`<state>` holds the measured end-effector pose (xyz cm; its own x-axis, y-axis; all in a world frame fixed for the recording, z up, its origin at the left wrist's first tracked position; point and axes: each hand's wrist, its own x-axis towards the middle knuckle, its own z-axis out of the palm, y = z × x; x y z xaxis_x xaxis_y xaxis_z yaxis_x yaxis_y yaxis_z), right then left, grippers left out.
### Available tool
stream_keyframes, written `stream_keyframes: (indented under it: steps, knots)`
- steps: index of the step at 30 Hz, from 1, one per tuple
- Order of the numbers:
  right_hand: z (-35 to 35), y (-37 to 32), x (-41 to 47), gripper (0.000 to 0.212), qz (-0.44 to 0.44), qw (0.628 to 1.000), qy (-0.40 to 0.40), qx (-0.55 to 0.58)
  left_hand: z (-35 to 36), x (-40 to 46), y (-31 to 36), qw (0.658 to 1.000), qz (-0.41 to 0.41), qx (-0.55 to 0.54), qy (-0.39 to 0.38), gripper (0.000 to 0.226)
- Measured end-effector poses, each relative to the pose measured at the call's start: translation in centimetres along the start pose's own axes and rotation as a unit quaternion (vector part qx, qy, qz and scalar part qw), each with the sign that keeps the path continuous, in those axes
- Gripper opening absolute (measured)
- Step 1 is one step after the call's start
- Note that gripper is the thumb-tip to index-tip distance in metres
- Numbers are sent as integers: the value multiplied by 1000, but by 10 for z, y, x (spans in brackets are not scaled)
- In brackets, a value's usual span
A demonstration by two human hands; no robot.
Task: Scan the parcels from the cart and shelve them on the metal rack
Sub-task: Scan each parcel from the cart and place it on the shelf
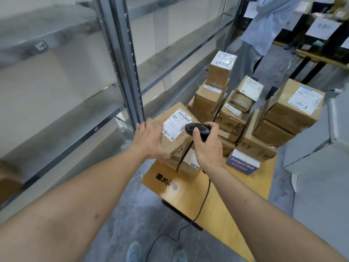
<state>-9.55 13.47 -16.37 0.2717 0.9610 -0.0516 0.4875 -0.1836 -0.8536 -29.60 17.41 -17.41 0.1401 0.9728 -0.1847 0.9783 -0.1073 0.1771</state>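
A brown cardboard parcel with a white barcode label sits on top of the near stack on the cart. My left hand lies against its left side with fingers spread. My right hand grips a black corded scanner, whose head points at the label. Several more taped parcels are stacked across the cart. The metal rack stands to the left, its shelves blurred.
A person in a light blue shirt stands behind the cart. Black shelving with paper signs is at the back right. A grey cabinet stands right of the cart. The scanner's cable trails down to the floor.
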Motion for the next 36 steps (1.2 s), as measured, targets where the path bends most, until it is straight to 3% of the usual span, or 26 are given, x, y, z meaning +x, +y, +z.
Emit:
stream_keyframes:
  steps: [9,26,30,36]
  knots:
    - [2,-36,-16,31,-103,987,-38,-113,-46,-15,-50,991,42,109,71,149]
    - [-2,-57,-26,28,-171,976,-83,-109,-62,-45,-71,980,8,177,90,147]
    - [0,-60,-26,27,-180,976,-101,-67,-62,-53,-71,984,-34,152,87,148]
    - [32,-79,-30,29,-146,980,-120,60,-66,-72,-67,979,-180,39,92,144]
